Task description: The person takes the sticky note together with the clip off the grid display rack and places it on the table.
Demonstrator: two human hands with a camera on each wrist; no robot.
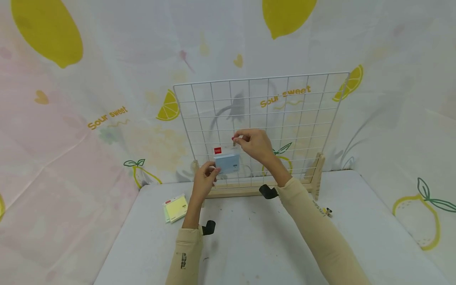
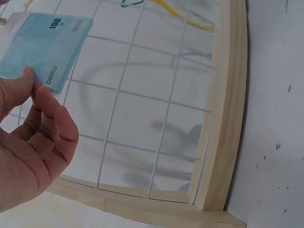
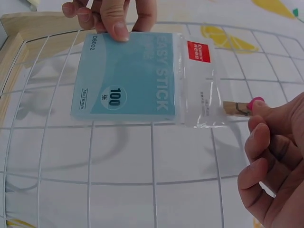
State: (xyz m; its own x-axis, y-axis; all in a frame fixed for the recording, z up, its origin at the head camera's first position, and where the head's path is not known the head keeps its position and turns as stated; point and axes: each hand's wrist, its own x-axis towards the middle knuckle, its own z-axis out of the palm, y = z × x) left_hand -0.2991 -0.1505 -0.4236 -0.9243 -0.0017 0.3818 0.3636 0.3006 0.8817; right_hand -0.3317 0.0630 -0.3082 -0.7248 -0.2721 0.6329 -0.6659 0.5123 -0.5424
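Observation:
A pack of light blue sticky notes (image 1: 227, 163) in a clear wrapper is held up against the white wire grid (image 1: 259, 103). My left hand (image 1: 204, 181) pinches the pack's lower edge between thumb and fingers, seen closely in the left wrist view. A small wooden clothespin (image 3: 236, 109) with a pink ornament is pinched by my right hand (image 1: 255, 145). The clothespin's tip meets the edge of the clear header flap (image 3: 202, 90), which carries a red label. Whether it grips both flap and wire cannot be told.
The grid stands upright in a wooden base (image 1: 235, 192) near the table's back. Yellow sticky notes (image 1: 177, 208) lie over a green pack on the left. Small clothespins (image 1: 327, 212) lie at right. A lemon-print cloth (image 1: 117, 51) hangs behind.

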